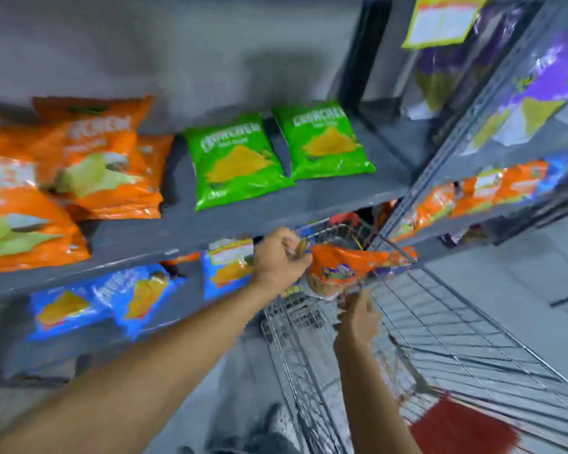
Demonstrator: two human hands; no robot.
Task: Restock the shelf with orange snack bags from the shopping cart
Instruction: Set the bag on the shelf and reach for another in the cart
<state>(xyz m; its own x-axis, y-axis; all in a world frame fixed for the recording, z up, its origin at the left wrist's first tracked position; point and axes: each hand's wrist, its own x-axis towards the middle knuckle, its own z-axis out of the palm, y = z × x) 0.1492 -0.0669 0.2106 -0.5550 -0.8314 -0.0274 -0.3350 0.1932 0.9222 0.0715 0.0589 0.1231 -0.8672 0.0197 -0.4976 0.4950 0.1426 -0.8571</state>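
Fingers (295,253) of my left hand (281,258) were curled tight round the left end of an orange snack bag (345,270), pinching its crimped edge, and that was the whole story from the head camera, the only view I had. My right hand (358,317) sat just under the bag's lower edge, fingertips reaching up at it; the blur was heavy there, so I could not tell whether those fingers were closed on the bag or only brushing it. The bag itself hung over the far end of the shopping cart (456,326), above the wire basket, its long axis running roughly left to right, from my left fist out toward the shelf upright on the right. So the bag lay to the right of my left fingers and straight above my right ones, with the left hand plainly the one carrying it. Up and to the left, well apart from the bag, sat the grey shelf (210,224) with a pile of orange bags (89,168) at its left and two green bags (276,152) further right. A bare strip showed between those two groups. By my reckoning the lift was under way and the placing not yet done: the coming move would need to swing the bag up and leftward over the shelf lip, left hand leading, toward the orange pile. Below that shelf, blue bags (112,299) lined the next tier, close beside my left forearm, a snag risk on the way up, I judged.
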